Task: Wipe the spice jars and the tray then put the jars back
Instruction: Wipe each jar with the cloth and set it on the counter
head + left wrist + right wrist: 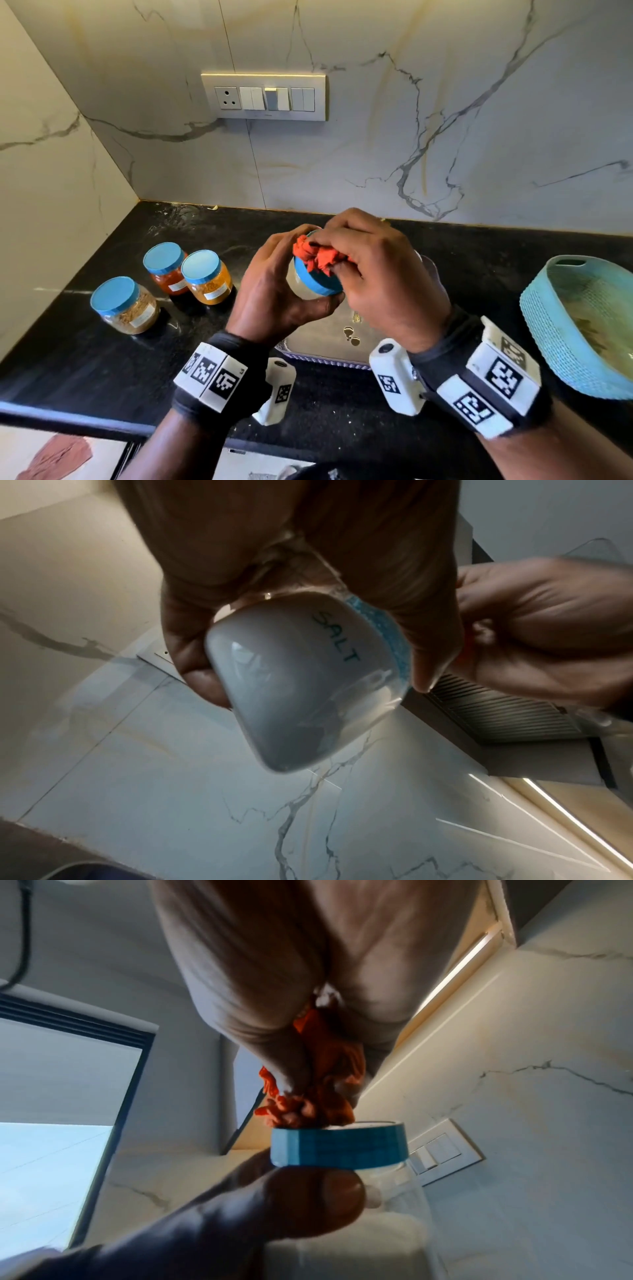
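Item, jars, four counted in my head view. One clear plastic jar with a blue screw lid and white contents, lettered SALT, is held tilted above the counter, lid toward 4 o'clock; my left hand has fingers and thumb curled round its body. Three clear plastic jars with blue lids stand upright on the black stone counter at 9 o'clock of my hands: one with red powder, touching or just beside one with yellow powder; one with brown spice stands apart, nearer the counter's front edge.

Item, cloth, one: crumpled orange rag, bunched in my right hand, whose fingers are curled round it and press it onto the SALT jar's lid top; my right wrist view shows the rag meeting the lid's upper face.

Item, tray, one: silver metal tray with beaded rim, lying flat on the counter directly beneath my hands, mostly hidden by them.

Item, basket, one: light blue woven plastic basket, at 3 o'clock, near the counter's right end.

Item, switch plate, one: white wall panel with socket and switches, at 12 o'clock on the marble backsplash.
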The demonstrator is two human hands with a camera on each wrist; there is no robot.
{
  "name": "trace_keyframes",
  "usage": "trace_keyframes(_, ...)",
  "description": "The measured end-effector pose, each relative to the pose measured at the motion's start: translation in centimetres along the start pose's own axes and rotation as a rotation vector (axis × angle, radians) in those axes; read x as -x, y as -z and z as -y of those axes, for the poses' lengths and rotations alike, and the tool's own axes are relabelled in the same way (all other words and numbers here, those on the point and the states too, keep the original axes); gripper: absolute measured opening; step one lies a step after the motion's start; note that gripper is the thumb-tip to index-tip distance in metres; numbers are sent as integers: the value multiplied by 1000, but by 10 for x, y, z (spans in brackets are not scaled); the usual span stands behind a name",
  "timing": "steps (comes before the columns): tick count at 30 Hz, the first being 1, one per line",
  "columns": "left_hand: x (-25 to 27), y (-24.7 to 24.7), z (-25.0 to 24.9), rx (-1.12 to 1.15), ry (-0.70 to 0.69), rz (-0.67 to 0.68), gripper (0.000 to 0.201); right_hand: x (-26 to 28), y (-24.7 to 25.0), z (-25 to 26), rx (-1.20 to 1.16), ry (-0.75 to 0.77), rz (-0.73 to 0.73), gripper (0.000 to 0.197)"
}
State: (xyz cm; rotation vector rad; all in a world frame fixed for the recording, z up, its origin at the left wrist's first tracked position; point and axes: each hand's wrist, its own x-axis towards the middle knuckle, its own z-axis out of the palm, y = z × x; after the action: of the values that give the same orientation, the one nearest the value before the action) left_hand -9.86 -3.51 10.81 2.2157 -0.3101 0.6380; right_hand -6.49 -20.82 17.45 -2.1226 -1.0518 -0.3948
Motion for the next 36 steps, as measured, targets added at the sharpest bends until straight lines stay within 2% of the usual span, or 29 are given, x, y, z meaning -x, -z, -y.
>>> trace_keyframes(4, 2, 9, 4, -35, 24, 12, 88, 23, 11, 5, 102, 104, 83, 34)
trace_keyframes(10, 10, 8, -1, -74, 23, -9, 83, 30, 21, -28, 236, 62, 109, 35)
trace_keyframes(14, 10, 3, -8, -100, -7, 0, 81, 10, 16, -29, 157, -4, 32, 37)
trace_keyframes(18, 7, 7, -8, -121, -9, 25, 86, -4, 7, -8, 18, -23, -31, 40)
trace_keyframes(21, 4, 15, -7, -101, -3, -11, 85, 1, 6, 10, -38, 22, 29, 40)
trace_keyframes(26, 9, 22, -1, -89, 15, -64, 86, 29, 16, 2, 138, 89, 105, 36)
trace_keyframes(31, 12, 9, -8, -91, 6, -19, 83, 8, 12, -19, 179, -12, -3, 38)
trace_keyframes(34, 7, 8, -11, -69, 8, -22, 85, -2, 1, 0, 96, -16, -71, 36)
trace_keyframes(36, 4, 14, -8, -46, 16, -44, 85, 0, -5, 15, 39, 32, -58, 37)
